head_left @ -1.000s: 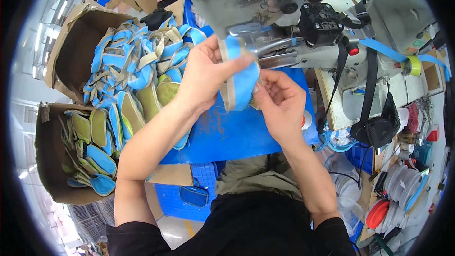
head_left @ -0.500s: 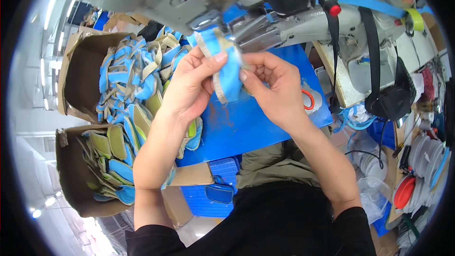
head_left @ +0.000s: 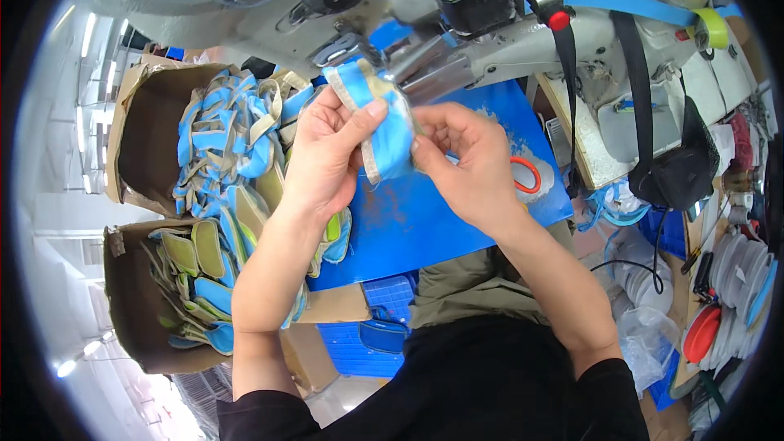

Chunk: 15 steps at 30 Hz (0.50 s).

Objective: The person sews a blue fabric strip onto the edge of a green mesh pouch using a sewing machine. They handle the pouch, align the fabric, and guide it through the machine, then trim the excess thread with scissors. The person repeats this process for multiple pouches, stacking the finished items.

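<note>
A person in a black short-sleeved top sits at a blue, smooth-topped table (head_left: 408, 237), and both hands are closed on one small, curved band of bright blue fabric with beige edging (head_left: 394, 139), held up over the table just in front of a large grey metal sewing machine (head_left: 506, 64). The left hand (head_left: 325, 153) grips the band's near face with the thumb laid across the blue; the right hand (head_left: 467, 159) pinches its right-hand edge between thumb and fingers. From where I stand, the beige edging is already on this band, but I cannot tell whether its ends are joined or its seam is complete, nor whether it touches the machine's metal guides. To the person's left, a tangled heap of blue-and-beige fabric strips (head_left: 237, 135) lies by an open brown cardboard box (head_left: 151, 147); below it, a second brown cardboard box (head_left: 131, 294) holds many flat, rounded olive-green and blue fabric pieces (head_left: 208, 249). By the look of it, only one band is being handled while plenty lies about; which of the piles is finished I cannot say. An orange-red looped handle (head_left: 536, 173) rests on the table, right of the right hand.
</note>
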Tool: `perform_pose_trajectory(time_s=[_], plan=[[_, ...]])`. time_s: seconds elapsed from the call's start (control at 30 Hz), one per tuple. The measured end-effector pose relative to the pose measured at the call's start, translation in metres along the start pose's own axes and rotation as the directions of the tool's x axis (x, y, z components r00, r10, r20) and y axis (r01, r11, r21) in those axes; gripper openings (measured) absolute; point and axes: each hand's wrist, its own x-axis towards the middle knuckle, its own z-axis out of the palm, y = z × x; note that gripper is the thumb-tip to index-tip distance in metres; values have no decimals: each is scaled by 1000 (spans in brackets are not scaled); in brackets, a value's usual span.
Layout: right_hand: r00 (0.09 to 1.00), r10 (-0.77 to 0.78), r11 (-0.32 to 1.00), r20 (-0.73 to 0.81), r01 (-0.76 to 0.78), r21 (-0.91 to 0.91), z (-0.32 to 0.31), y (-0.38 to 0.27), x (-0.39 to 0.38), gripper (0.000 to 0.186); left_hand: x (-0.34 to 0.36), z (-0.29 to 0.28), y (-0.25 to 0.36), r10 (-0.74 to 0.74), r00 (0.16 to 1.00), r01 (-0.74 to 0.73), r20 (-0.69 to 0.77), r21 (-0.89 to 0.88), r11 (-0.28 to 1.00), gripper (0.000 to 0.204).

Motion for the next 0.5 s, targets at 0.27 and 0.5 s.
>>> perform_pose_trajectory(time_s=[0.27, 0.5], plan=[[1000, 7, 1000, 14, -7, -16, -2, 2, -3, 20, 4, 8, -1, 102, 995, -101, -22, 34, 994, 37], [997, 72, 997, 41, -72, -5, -2, -9, -5, 20, 4, 11, 1, 63, 997, -64, -46, -3, 998, 34]])
